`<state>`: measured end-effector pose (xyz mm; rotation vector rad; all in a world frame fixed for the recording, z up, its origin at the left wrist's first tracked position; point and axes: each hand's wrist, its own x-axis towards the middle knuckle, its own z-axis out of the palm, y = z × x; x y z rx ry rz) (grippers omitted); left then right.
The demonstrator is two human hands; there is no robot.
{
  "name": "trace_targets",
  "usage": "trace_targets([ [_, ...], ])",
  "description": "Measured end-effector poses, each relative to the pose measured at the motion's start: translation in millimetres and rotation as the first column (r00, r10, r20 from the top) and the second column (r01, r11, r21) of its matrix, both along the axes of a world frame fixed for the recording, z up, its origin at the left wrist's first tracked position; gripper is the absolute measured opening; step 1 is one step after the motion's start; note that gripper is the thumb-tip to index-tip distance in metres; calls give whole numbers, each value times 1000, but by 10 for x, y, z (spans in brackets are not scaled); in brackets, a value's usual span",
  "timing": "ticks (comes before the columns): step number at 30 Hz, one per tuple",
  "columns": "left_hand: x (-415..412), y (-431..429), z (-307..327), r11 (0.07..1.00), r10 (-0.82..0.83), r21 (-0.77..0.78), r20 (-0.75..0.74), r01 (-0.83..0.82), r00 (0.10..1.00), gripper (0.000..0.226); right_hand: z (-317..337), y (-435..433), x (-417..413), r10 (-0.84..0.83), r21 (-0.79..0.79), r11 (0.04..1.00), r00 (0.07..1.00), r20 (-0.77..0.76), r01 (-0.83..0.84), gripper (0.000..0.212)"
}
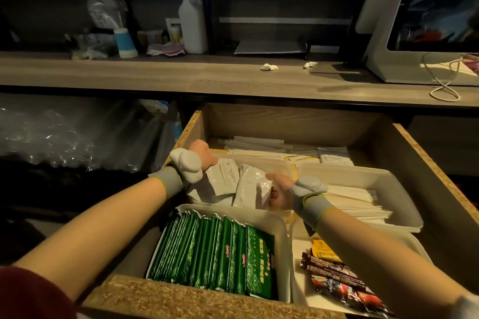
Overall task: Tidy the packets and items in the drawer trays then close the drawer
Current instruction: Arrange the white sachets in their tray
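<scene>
The wooden drawer stands pulled out, with several white trays inside. In the far-left tray lie white packets. My left hand grips the upper edge of one of them. My right hand holds another white packet upright by its right edge. The near-left tray carries a neat row of green packets. Brown, red and yellow sachets lie loose in the near-right tray. Flat white sachets fill the far-right tray.
White paper sticks and a silver packet lie at the drawer's back. Above is a wooden counter with tissue balls, a white monitor, a cable, a paper cup and a white jug. Clear plastic bags sit left.
</scene>
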<state>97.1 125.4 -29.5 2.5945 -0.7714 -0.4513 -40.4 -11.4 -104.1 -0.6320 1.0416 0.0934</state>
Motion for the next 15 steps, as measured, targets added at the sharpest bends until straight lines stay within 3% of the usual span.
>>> trace_targets([
  [5, -141, 70, -168, 999, -3, 36, -226, 12, 974, 32, 45, 51, -23, 35, -76, 996, 999, -5, -36, 51],
  [8, -169, 17, -207, 997, -33, 57, -275, 50, 961, 33, 49, 22, -44, -14, -15, 1000, 999, 36, 15, 48],
  [12, -145, -15, -254, 997, -33, 56, -285, 51, 958, 29, 35, -16, -48, -13, 46, 999, 998, 55, 10, 44],
  [15, -160, -22, -291, 999, 1, 33, -160, 5, 987, 11, 34, -26, -56, -18, 42, 999, 1000, 25, 17, 40],
])
